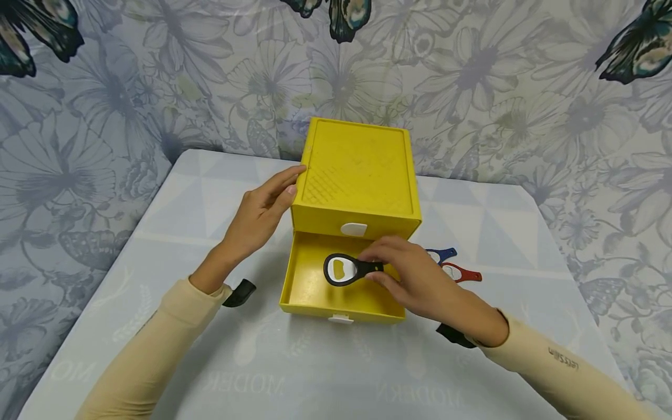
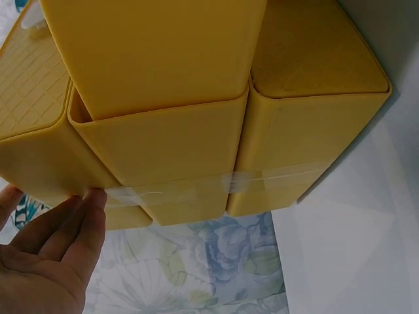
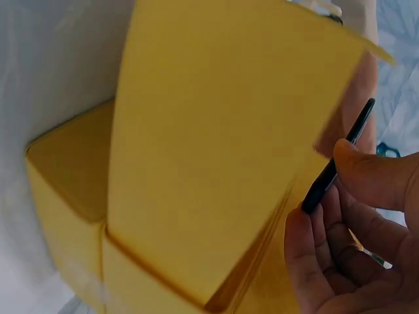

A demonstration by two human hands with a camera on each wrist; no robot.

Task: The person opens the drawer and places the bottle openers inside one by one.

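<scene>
Two jobs matter: my left hand [image 1: 252, 219] steadying the yellow box [image 1: 362, 169] with loosely extended fingers, my right hand [image 1: 417, 277] pinching the bottle opener [image 1: 356, 269] by its handle, above the open drawer [image 1: 304, 286].

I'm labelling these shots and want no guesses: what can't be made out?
- Head view: parts of the blue opener and red opener, hidden behind the right hand.
- Left wrist view: the inside of the open drawer, hidden by its side wall.
- Left wrist view: part of the left hand, cut off by the picture's edge.
- Right wrist view: the face of the black opener, turned edge-on.
</scene>
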